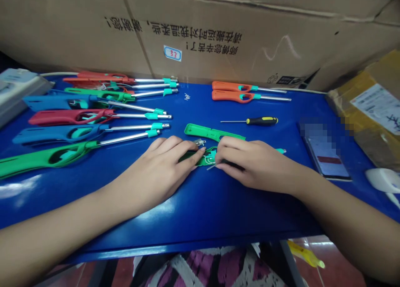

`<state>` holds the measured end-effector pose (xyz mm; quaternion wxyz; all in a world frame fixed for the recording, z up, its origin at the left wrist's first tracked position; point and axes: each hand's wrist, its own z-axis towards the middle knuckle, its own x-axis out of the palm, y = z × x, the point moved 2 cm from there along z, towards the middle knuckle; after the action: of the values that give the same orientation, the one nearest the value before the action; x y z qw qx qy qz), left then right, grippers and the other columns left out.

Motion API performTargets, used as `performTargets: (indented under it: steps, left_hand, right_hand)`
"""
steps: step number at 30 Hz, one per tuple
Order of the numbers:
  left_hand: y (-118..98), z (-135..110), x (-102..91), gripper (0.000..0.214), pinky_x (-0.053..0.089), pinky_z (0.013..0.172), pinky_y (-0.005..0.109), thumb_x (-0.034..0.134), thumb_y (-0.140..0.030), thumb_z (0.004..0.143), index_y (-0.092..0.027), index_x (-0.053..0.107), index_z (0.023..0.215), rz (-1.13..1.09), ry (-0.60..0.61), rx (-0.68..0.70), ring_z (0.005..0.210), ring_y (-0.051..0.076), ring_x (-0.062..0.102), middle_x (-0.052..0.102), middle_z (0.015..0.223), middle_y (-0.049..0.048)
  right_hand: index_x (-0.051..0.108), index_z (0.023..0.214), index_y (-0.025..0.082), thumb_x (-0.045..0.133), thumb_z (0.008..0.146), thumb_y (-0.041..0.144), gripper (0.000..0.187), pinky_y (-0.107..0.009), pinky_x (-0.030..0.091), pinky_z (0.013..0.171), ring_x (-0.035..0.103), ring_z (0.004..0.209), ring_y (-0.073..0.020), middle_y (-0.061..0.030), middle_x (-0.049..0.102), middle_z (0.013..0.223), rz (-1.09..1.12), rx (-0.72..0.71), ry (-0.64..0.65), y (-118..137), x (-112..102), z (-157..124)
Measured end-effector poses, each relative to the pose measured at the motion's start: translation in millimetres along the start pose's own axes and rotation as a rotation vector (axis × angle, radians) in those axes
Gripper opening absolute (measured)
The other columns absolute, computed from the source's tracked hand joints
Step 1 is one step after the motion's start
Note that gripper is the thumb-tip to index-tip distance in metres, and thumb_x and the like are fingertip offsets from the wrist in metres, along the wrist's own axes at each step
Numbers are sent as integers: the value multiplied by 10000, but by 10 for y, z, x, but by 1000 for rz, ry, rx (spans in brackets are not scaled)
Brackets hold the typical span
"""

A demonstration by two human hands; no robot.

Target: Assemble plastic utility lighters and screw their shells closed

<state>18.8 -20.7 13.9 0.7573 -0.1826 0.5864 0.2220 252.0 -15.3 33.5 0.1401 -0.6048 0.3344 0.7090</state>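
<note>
An opened green gas lighter (203, 161) lies under both hands, its teal trigger part and thin white wire exposed. My left hand (168, 162) is closed on the left part of its body, with a small metal-tipped piece (200, 142) by the index finger. Fingers bent in a pinch, my right hand (250, 160) grips the lighter near the trigger. A thin pale strip (211, 167) sticks out below those fingertips. The lighter's teal nozzle end (281, 150) shows past the right hand. Just behind lies the separate green shell half (208, 131). The fingers hide much of the inside.
Several assembled lighters (71, 117) lie at the left, and two orange lighters (233, 96) at the back. A yellow-black screwdriver (262, 121) lies behind my right hand. A phone (328, 158) and white mouse (383, 179) are at right. A large carton (200, 12) walls the back.
</note>
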Motion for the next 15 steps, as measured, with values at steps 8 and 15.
performTargets:
  steps: [8,15]
  left_hand:
    - [4,-7,-7,452,471,858,431,497,-188,1025,-193,505,1477,-43,4,8,1073,293,560,644,1274,115]
    - [2,10,-18,372,481,888,432,447,-188,1041,-252,580,1383,-150,12,-7,1074,279,556,625,1257,110]
  right_hand:
    - [555,967,208,556,958,174,36,-243,366,631,502,648,-94,47,568,783,240,176,-70,-68,-108,19]
    - [544,956,211,549,953,185,27,-244,331,608,437,562,-80,81,485,667,293,215,-15,-48,-99,29]
